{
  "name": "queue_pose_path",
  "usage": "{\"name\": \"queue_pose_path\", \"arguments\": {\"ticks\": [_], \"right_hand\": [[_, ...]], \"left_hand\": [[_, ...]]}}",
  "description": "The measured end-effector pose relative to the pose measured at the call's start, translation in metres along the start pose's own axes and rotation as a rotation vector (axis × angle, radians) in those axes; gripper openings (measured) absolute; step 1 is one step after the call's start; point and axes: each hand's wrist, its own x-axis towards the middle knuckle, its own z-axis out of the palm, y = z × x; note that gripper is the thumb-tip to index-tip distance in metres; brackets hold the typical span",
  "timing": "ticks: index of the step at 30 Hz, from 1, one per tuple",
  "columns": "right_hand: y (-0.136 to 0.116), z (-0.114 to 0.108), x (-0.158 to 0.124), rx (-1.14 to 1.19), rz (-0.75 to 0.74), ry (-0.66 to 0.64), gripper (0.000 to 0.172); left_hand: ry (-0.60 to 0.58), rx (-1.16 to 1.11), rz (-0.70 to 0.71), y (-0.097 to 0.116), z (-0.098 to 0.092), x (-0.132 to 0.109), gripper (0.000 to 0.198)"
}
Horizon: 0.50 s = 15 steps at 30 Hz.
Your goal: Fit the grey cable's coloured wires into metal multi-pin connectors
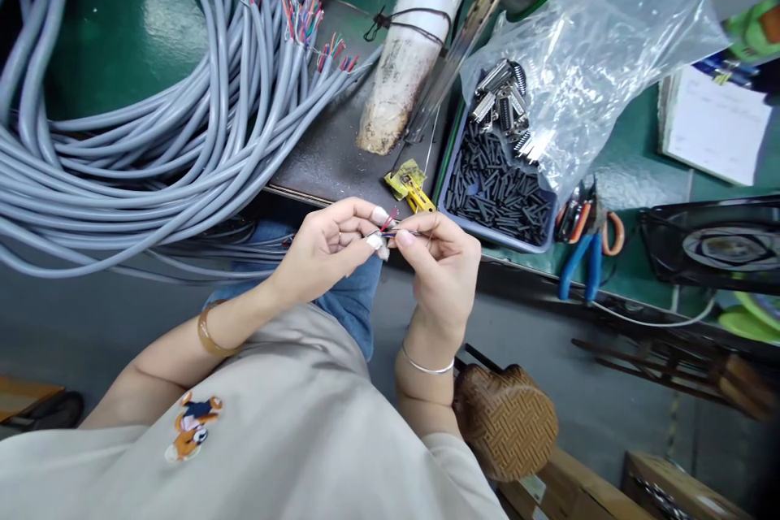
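My left hand [332, 248] and my right hand [442, 260] meet just off the bench's front edge, fingertips close together. Between them are thin coloured wires [391, 219], red and dark ones showing. My left hand pinches the wires, with white coverings on some of its fingertips. The thumb and forefinger of my right hand close on the same wires from the other side. A bundle of grey cables [183, 154] with stripped, coloured ends lies to the left. Just beyond my fingers sits a yellow piece [419, 198] beside a crumpled yellow wrapper [405, 177].
A blue bin [517, 242] holds short black tubes [493, 179] and metal connectors [505, 101] under a plastic bag [609, 57]. Blue-handled pliers [582, 260], a black fan [719, 248] and paper [719, 122] lie right. A wrapped roll [408, 57] stands behind. A stool [509, 422] is below.
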Motion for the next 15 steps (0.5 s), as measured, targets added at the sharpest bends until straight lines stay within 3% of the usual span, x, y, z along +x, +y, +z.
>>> {"name": "queue_pose_path", "arguments": {"ticks": [3,9,15], "right_hand": [[-0.002,0.000,-0.002,-0.038,-0.023,-0.004,0.018],[-0.011,0.003,-0.008,-0.148,-0.153,0.106,0.009],[-0.010,0.001,-0.006,-0.168,-0.121,0.082,0.013]], "left_hand": [[0.004,-0.061,0.016,0.001,0.000,0.002,0.021],[0.102,0.051,0.132,0.001,0.003,0.004,0.011],[0.139,0.402,0.386,0.003,0.005,0.001,0.008]]}}
